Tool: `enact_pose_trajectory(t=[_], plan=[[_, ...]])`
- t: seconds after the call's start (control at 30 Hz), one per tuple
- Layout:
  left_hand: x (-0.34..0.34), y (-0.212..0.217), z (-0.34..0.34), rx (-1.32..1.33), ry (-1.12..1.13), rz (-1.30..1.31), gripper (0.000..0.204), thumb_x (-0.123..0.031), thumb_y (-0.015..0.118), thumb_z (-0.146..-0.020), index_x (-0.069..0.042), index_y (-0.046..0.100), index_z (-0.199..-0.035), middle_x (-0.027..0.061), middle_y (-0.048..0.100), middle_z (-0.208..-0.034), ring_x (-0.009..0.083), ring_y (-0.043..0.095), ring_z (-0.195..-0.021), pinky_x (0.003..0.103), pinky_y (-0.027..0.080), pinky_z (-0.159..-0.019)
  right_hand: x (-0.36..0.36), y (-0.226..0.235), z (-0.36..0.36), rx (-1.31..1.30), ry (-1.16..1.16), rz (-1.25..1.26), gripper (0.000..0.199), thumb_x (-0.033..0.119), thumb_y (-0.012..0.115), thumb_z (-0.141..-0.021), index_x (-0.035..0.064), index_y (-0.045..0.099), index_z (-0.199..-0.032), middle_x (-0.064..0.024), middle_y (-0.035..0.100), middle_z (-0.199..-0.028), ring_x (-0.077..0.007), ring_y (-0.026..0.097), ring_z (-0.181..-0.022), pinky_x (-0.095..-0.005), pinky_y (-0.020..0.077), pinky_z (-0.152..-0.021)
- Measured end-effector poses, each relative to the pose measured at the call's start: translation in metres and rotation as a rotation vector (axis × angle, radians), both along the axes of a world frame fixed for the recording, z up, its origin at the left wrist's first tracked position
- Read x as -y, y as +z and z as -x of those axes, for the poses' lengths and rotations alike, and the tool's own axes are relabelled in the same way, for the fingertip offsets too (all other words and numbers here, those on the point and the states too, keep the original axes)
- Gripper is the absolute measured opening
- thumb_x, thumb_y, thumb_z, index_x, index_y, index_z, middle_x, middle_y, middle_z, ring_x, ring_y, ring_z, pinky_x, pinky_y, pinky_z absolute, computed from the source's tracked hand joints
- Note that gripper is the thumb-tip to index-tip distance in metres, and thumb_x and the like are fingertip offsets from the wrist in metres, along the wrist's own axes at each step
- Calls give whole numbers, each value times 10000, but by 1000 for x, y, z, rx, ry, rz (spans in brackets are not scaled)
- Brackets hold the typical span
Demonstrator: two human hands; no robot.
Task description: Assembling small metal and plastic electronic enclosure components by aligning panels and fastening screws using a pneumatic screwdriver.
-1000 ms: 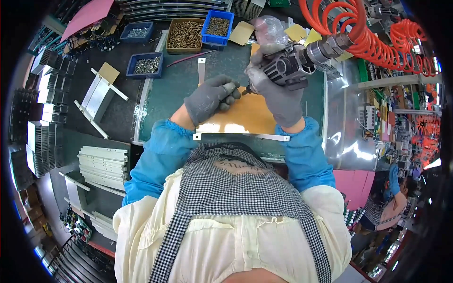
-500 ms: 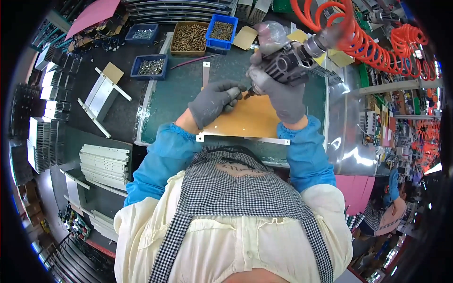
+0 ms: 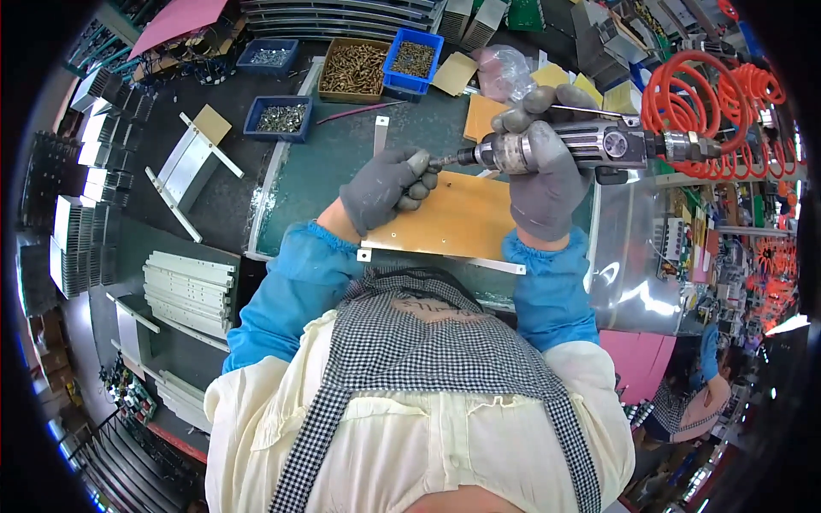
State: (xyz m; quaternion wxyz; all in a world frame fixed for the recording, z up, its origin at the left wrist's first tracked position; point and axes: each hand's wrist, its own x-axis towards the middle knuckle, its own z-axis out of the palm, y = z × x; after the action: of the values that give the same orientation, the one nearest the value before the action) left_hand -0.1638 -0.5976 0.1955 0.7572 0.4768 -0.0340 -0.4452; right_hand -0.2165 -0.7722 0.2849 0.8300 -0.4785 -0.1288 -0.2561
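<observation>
Head view: green mat (image 3: 312,192) across the centre, orange panel (image 3: 466,218) lying on it at mid-frame. Right of upper centre, the driver (image 3: 603,147) sits in the right hand (image 3: 549,184), fingers wrapped round it. The left hand (image 3: 383,190), at centre, has fingers curled closed beside the bit (image 3: 448,160); what they hold, if anything, I cannot tell.
</observation>
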Motion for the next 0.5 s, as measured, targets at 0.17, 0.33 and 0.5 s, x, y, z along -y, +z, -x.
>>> enact_pose_trajectory(t=[0.17, 0.33, 0.5], plan=[[-1, 0, 0, -10, -36, 28, 262, -257, 471, -1022, -6, 537, -1057, -18, 472, -777, 27, 353, -582, 157, 297, -459, 2, -4, 1, -16, -98, -35, 453, -19, 580, -839, 69, 483, -1273, -112, 609, -1069, -227, 645, -842, -374, 558, -712], [2, -1, 5, 62, -17, -27, 283, -255, 481, -1016, 6, 545, -1104, -17, 475, -754, 27, 360, -576, 159, 299, -464, 17, 14, 17, -11, -175, 11, 469, -4, 550, -857, 78, 459, -1310, -121, 599, -1099, -219, 641, -820, -400, 550, -746], [3, 1, 7, 154, -29, -114, 273, -270, 500, -1006, -18, 568, -1086, -17, 532, -781, 30, 417, -603, 168, 343, -498, 22, 50, 60, 161, 57, 96, 475, 3, 499, -884, 89, 456, -1350, -133, 596, -1153, -212, 644, -882, -362, 562, -762]])
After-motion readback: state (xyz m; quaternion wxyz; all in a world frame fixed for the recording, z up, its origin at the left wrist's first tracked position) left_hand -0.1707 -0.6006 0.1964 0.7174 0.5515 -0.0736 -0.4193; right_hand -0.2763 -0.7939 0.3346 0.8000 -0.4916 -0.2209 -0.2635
